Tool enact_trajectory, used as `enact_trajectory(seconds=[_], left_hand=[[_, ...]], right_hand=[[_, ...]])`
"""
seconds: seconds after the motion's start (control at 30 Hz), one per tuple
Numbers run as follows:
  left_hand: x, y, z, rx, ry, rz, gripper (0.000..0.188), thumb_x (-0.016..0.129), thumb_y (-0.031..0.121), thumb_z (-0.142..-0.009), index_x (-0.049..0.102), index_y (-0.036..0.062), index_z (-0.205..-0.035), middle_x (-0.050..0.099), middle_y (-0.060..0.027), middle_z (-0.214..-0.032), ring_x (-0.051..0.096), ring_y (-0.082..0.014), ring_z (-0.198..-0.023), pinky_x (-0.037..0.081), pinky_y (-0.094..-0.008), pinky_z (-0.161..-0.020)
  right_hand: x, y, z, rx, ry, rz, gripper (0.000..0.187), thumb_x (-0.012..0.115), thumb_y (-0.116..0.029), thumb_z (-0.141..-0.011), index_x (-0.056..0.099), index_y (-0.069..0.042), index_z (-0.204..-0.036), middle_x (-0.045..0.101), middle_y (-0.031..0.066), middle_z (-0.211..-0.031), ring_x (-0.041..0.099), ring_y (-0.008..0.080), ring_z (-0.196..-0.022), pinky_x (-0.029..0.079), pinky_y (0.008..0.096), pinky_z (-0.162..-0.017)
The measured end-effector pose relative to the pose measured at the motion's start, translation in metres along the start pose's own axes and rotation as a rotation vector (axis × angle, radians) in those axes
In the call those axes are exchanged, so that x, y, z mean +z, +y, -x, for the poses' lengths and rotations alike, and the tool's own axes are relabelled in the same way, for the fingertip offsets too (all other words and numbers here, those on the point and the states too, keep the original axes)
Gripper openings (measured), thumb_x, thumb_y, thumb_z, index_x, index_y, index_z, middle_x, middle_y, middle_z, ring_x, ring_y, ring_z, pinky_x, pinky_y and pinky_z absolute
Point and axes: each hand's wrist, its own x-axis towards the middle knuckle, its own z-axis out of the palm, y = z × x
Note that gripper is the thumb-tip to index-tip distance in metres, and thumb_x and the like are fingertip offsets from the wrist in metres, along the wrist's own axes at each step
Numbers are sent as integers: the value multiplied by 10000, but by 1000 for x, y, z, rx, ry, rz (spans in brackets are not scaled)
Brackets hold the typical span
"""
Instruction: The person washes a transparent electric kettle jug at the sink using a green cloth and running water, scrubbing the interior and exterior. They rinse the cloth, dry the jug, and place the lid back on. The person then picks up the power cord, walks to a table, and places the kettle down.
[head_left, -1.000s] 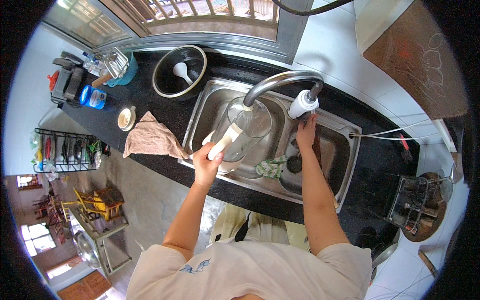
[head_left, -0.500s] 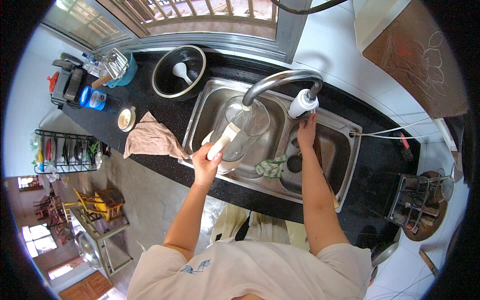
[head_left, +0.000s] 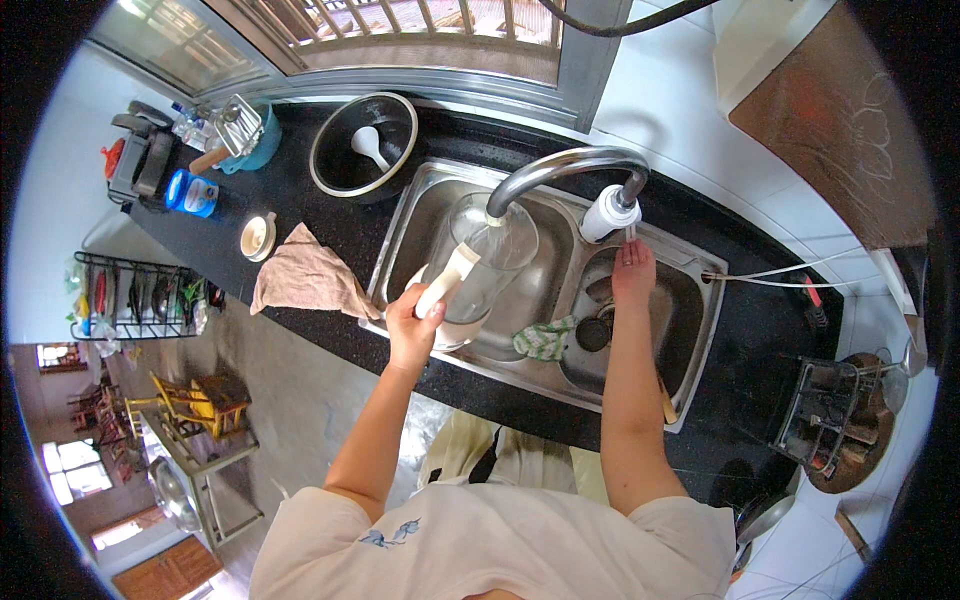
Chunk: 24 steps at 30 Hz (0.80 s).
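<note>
My left hand (head_left: 412,325) is wrapped round the cream handle of a clear jug (head_left: 488,290), a tall see-through vessel with a pale base. It tilts in the left sink basin, its wide mouth under the tip of the curved metal faucet (head_left: 560,163). Pale streaks below the spout look like running water. Over the right basin, my right hand (head_left: 632,275) has its fingers stretched toward the faucet's white body (head_left: 608,212), just below a thin metal lever. Whether the fingertips touch the lever is hard to make out. A green-and-white cloth (head_left: 544,340) lies over the divider between the basins.
Left of the double sink (head_left: 382,262) are a brown cloth (head_left: 310,275), a cream cup (head_left: 258,237) and a black bowl (head_left: 335,165) with a white ladle (head_left: 370,148). A blue tub (head_left: 190,193) stands farther left. A wire rack (head_left: 822,405) is at the right.
My right hand has drawn back from the faucet's base, toward me and slightly right. My left hand still grips the jug in nearly the same place.
</note>
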Motion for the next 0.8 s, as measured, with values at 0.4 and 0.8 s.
enact_trajectory(seconds=[0.4,0.8], left_hand=[[1,-4,-2,14,-4,37,248,615,266,-873,600,23,-828,501,38,-713,452,-75,-678,380,-242,-608],[-3,-9,-3,-28,-12,68,283,689,258,-821,646,-4,-918,591,-25,-767,507,-100,-712,428,-261,-649]], right_hand=[[13,-23,38,127,-9,-451,699,374,-468,-952,330,107,-1348,382,184,-1388,359,290,-1292,279,393,-1092],[44,-57,86,52,-186,-453,732,388,-468,-948,247,90,-1399,305,180,-1451,267,280,-1373,204,394,-1142]])
